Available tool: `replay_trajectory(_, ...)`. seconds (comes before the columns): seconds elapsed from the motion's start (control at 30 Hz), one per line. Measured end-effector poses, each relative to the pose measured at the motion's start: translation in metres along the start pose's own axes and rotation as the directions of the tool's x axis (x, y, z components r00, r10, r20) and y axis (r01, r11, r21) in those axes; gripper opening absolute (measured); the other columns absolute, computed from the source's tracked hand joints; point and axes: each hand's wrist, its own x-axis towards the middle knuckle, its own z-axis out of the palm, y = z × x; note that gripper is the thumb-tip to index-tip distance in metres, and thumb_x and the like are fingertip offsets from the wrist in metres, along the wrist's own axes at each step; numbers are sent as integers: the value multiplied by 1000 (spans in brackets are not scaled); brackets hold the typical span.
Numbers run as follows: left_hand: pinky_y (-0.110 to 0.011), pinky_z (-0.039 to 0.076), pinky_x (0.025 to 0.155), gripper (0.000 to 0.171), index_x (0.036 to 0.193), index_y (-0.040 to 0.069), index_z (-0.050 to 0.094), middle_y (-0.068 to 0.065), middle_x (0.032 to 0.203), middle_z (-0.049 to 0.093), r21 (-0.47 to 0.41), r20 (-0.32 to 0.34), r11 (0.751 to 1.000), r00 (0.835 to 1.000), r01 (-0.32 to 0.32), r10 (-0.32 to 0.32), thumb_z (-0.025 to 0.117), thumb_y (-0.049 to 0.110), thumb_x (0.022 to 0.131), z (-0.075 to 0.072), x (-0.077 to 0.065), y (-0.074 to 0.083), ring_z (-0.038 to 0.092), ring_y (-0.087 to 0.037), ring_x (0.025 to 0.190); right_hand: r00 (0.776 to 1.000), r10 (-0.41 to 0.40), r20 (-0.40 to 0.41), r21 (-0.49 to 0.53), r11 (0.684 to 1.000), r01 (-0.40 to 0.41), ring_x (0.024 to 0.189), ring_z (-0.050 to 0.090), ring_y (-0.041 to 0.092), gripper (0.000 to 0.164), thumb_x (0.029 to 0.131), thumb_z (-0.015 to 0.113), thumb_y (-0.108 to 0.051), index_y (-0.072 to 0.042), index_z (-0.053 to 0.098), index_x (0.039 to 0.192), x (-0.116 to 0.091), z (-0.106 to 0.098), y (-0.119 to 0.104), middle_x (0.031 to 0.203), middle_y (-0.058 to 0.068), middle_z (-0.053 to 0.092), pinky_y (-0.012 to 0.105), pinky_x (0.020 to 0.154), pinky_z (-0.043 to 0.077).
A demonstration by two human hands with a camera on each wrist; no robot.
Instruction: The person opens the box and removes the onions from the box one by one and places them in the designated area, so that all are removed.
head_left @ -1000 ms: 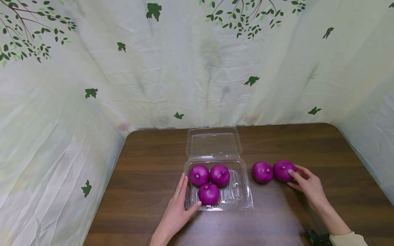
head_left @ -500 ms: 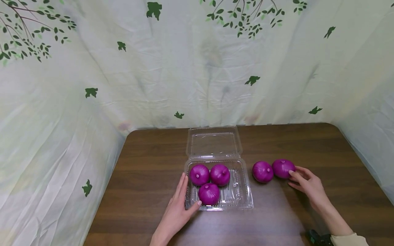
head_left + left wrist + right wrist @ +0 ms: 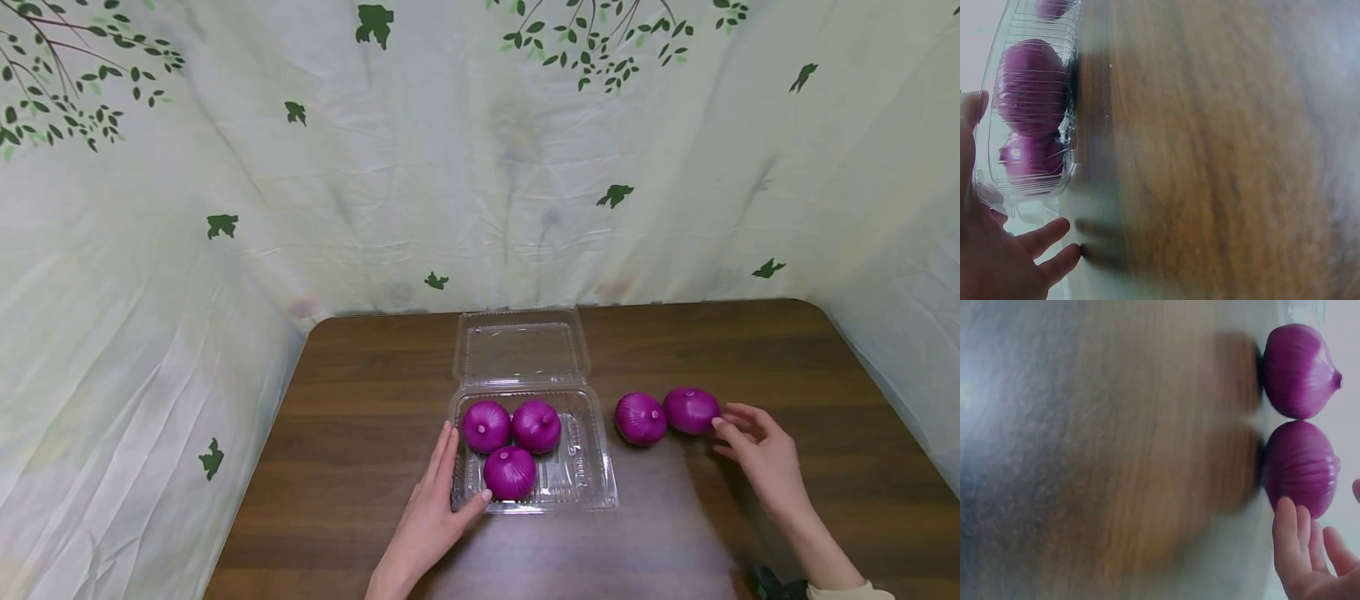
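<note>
The right hand (image 3: 767,458) is easing back from the nearest onion (image 3: 692,411) on its left, fingers loosened, seemingly leaving it ungrasped against a second onion (image 3: 640,419); the left hand (image 3: 431,517), fingers extended, is touching the clear container (image 3: 579,477) on its right, which is holding three onions (image 3: 510,473)

The sleeve (image 3: 851,592) on the person's right arm is pale beige and looks plain. Just to the left of this sleeve, in the head view, there is a black device (image 3: 782,587) with a little dark green; its exact form is too dark to tell. Beyond the sleeve, the right hand (image 3: 768,458) is bare, with slim fingers. Well apart from the sleeve, the left hand (image 3: 429,521) is also bare and slim-fingered, with rounded fingertips.
</note>
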Motion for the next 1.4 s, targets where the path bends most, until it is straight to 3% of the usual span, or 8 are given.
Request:
replay_trajectory(0.07, -70, 29, 102, 97, 160, 24, 11, 12, 164, 0, 2, 1, 1000, 1000, 3, -3, 67, 57, 87, 0, 0, 0, 24, -27, 145, 999, -39, -18, -125, 991, 37, 82, 68, 7, 47, 95, 68, -24, 2, 52, 131, -3, 3, -5, 105, -4, 61, 26, 66, 57)
replay_trajectory(0.17, -69, 28, 103, 98, 160, 26, 11, 14, 164, 0, -2, 7, 1000, 1000, 18, -18, 67, 57, 87, 0, 0, -1, 23, -25, 145, 993, -110, -31, -312, 945, 95, 80, 66, -1, 46, 95, 67, -29, -3, 56, 131, -9, 8, -13, 109, 3, 65, 21, 62, 53)
replay_trajectory(0.33, -69, 27, 103, 97, 160, 27, 10, 14, 164, 0, -3, 14, 1000, 1000, 28, -28, 66, 58, 87, 0, 0, -1, 23, -25, 145, 974, -226, -21, -432, 880, 195, 83, 57, -8, 38, 93, 69, -29, -8, 62, 124, -16, 23, -24, 105, 8, 67, 11, 65, 46)
replay_trajectory(0.57, -70, 28, 102, 97, 160, 25, 10, 10, 165, 2, 2, 5, 1000, 1000, 11, -11, 67, 57, 87, 0, 1, -1, 25, -27, 145, 949, -311, 50, -381, 873, 306, 86, 60, 1, 32, 90, 73, -19, -10, 66, 120, -22, 49, -39, 102, 3, 66, 9, 74, 46)
replay_trajectory(0.97, -71, 27, 102, 97, 160, 25, 10, 10, 165, 0, 2, 15, 1000, 1000, 20, -20, 64, 60, 87, 0, 1, 1, 23, -28, 145, 895, -390, 216, -256, 862, 438, 92, 64, 15, 35, 86, 77, -9, -12, 65, 118, -36, 87, -55, 111, 2, 66, 30, 79, 55)
replay_trajectory(1.17, -70, 26, 103, 97, 160, 25, 10, 12, 164, -1, -7, 18, 1000, 1000, 22, -22, 62, 62, 87, 0, 1, 0, 23, -28, 145, 878, -394, 270, -169, 879, 446, 93, 66, 18, 37, 87, 75, -6, -15, 64, 121, -44, 105, -59, 119, 3, 63, 31, 80, 56)
replay_trajectory(1.4, -70, 27, 103, 97, 160, 26, 10, 11, 164, 0, -9, 19, 1000, 999, 26, -26, 63, 62, 87, 0, 1, 0, 24, -28, 145, 883, -344, 319, -85, 918, 388, 104, 65, 27, 39, 88, 74, -6, -19, 63, 124, -48, 129, -60, 126, 0, 61, 33, 84, 55)
